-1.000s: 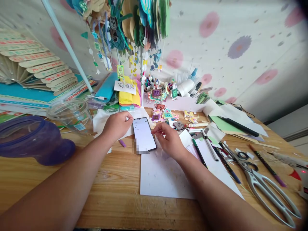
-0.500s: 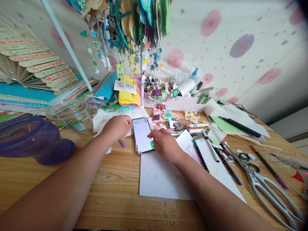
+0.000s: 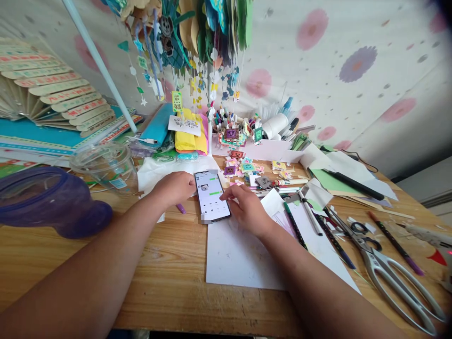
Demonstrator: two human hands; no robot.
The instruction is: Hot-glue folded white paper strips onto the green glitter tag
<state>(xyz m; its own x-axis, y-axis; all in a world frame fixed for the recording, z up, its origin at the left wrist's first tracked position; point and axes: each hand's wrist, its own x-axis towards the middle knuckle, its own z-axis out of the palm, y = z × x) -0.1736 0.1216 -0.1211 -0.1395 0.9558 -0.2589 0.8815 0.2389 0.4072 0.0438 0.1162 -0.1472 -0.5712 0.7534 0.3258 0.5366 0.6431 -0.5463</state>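
A smartphone [image 3: 208, 202] lies face up on the wooden table, its lit screen showing a chat page with green bubbles. My left hand [image 3: 176, 187] is curled into a fist against the phone's left edge; what its fingers hold, if anything, is hidden. From beneath that hand a short purple pen end [image 3: 181, 208] sticks out. My right hand [image 3: 245, 207] is loosely open at the phone's right side, index finger stretched over the screen and the other fingers bent. Partly under the phone and my right forearm lies a white sheet [image 3: 240, 263].
Large scissors [image 3: 384, 273], pens [image 3: 294, 226] and a glue gun [image 3: 427, 235] lie to the right. A purple container [image 3: 38, 202] and a clear plastic cup [image 3: 106, 165] stand left. Small paper cutouts [image 3: 247, 165] are scattered behind the phone, under hanging paper decorations [image 3: 190, 42].
The phone's screen has gone from a mostly blank page with a green button to a chat page. My right index finger has shifted slightly upward over the screen; my left hand stays beside the phone.
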